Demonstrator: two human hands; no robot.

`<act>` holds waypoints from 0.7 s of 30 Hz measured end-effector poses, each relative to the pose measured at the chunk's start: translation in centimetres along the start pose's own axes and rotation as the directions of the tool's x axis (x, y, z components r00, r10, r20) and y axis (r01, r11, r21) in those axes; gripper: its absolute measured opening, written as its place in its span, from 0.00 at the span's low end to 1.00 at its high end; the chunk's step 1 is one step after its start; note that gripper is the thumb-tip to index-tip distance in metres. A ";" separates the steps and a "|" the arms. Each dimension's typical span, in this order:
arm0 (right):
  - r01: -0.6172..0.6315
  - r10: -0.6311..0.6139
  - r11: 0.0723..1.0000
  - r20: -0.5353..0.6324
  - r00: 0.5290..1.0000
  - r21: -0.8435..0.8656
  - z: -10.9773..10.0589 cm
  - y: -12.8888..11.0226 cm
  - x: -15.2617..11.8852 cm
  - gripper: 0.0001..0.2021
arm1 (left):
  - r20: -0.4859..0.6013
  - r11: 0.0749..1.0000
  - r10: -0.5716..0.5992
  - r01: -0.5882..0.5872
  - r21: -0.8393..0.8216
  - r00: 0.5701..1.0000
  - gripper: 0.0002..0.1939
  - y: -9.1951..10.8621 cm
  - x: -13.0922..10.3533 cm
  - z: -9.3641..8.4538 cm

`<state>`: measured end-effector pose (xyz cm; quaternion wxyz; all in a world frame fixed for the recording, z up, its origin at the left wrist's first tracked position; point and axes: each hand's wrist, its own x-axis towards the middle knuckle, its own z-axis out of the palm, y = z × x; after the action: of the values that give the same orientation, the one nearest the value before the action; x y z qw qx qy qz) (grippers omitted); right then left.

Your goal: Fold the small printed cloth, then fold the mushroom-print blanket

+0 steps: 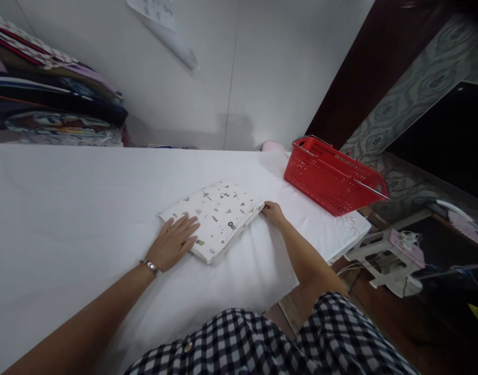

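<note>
One folded cloth [219, 216], white with small printed motifs, centre of the frame: left hand [175, 242] flat upon it, fingers spread, right hand [273, 212] pinching its right corner; red basket [332, 179], right of frame.

we are covering part of the patterned cloth [219, 213] with our left hand [174, 242], seeing only some fingers of our right hand [274, 212], finding writing on the paper sheet [159, 13] too blurred to read, and losing parts of sheet, fabric stack [55, 94] and black panel [450, 135] beyond the edges.
</note>
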<state>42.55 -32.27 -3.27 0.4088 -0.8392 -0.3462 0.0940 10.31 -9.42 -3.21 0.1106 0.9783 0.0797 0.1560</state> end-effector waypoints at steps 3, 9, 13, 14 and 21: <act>0.008 -0.008 1.000 -0.017 1.000 -0.001 0.1 0.4 0.0 0.11 | 0.013 1.000 0.001 -0.001 0.004 1.000 0.23 -0.1 0.0 0.0; -0.002 0.002 1.000 -0.009 1.000 0.005 0.0 0.1 -0.2 0.11 | 0.044 0.998 -0.066 0.066 0.005 0.997 0.23 0.9 0.6 -1.0; -0.017 0.017 1.000 -0.009 1.000 0.004 0.0 -0.1 -0.2 0.10 | 0.045 0.999 -0.042 0.042 0.008 0.998 0.23 3.4 0.9 -1.8; -0.022 0.022 1.000 -0.011 1.000 0.003 0.0 -0.1 -0.1 0.10 | 0.055 1.000 0.005 -0.005 0.005 0.998 0.23 4.1 0.8 -1.7; -0.078 0.078 0.997 -0.044 0.996 -0.004 0.2 -0.2 -0.1 0.10 | 0.122 0.979 0.206 -0.203 -0.035 0.971 0.28 5.5 -1.2 -0.1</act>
<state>42.30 -32.12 -3.23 0.4098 -0.8551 -0.3045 0.0906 9.83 -14.91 -2.18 0.1094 0.9879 -0.0303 0.1057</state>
